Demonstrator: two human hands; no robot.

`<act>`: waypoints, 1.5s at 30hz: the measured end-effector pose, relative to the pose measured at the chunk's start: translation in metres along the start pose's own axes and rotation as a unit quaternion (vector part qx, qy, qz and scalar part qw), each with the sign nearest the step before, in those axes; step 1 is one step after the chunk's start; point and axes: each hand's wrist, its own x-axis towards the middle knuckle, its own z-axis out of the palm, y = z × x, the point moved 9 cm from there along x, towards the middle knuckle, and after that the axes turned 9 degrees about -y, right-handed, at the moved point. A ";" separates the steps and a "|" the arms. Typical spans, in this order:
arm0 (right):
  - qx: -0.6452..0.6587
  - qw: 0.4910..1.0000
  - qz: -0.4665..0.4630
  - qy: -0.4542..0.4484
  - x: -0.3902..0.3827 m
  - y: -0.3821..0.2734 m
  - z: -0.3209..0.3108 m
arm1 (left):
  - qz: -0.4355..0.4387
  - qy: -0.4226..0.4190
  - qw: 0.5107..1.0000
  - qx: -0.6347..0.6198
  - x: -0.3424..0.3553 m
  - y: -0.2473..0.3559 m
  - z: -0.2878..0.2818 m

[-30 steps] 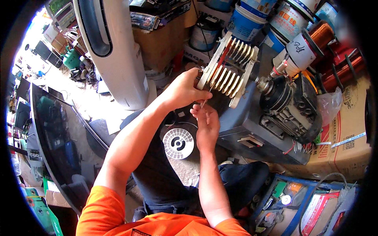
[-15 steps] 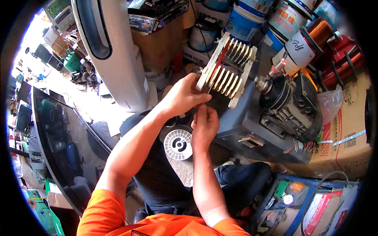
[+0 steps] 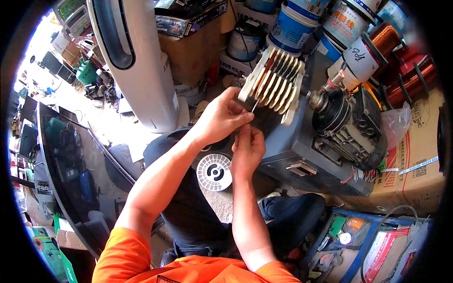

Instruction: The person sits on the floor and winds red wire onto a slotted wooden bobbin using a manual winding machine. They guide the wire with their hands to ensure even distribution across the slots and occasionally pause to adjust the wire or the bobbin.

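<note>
A cream slotted winding former [image 3: 281,94], with reddish material among its slats, is mounted on a shaft at the black motor [image 3: 348,129]. My left hand [image 3: 222,115] is closed at the former's near left end, thumb and fingers on a thin wire [image 3: 254,107] that runs down from the slats. Just below, my right hand [image 3: 247,146] pinches that wire with curled fingers; the exact grip is partly hidden. The motor sits on a dark grey metal housing [image 3: 306,160]. Under my hands lies a white spool [image 3: 213,172] with a radial pattern.
A tall white appliance [image 3: 141,94] stands left of the former, a dark glossy panel [image 3: 71,165] at the left. Paint-type buckets [image 3: 292,26], copper wire reels [image 3: 384,37] and cardboard [image 3: 410,179] crowd the back and right. A toolbox [image 3: 358,240] sits lower right.
The former has turned, showing its slats at another angle. My right fingers, looser a second ago, have curled closed on the wire. My left hand has shifted slightly down.
</note>
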 end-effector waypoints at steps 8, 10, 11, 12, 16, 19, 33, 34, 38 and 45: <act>-0.003 1.000 -0.009 0.002 0.002 0.002 -0.002 | -0.049 -0.046 0.994 0.085 -0.002 -0.007 0.014; -0.005 1.000 -0.010 0.019 0.001 -0.001 -0.001 | -0.044 -0.046 0.992 0.107 0.000 -0.010 0.015; -0.006 1.000 -0.011 0.018 0.001 -0.001 -0.001 | -0.050 -0.043 0.992 0.108 -0.001 -0.010 0.015; -0.006 1.000 -0.012 0.017 0.001 -0.001 -0.001 | -0.056 -0.041 0.991 0.111 -0.002 -0.007 0.015; 0.019 1.000 0.008 -0.002 0.001 0.009 -0.003 | -0.085 -0.051 0.987 0.130 -0.005 -0.006 0.014; 0.020 1.000 0.017 -0.003 0.000 0.010 -0.005 | -0.087 -0.049 0.986 0.132 -0.006 -0.007 0.016; -0.032 0.999 0.014 0.010 0.002 0.017 -0.011 | -0.088 0.009 0.985 0.151 -0.016 -0.010 0.019; -0.051 0.999 0.014 0.011 0.002 0.017 -0.012 | -0.086 0.008 0.984 0.154 -0.016 -0.009 0.019; 0.008 1.000 0.025 0.009 0.002 0.019 -0.010 | -0.094 0.005 0.983 0.159 -0.015 -0.010 0.020; 0.038 0.999 0.039 0.002 0.000 0.019 -0.007 | -0.078 0.017 0.978 0.194 -0.014 -0.012 0.018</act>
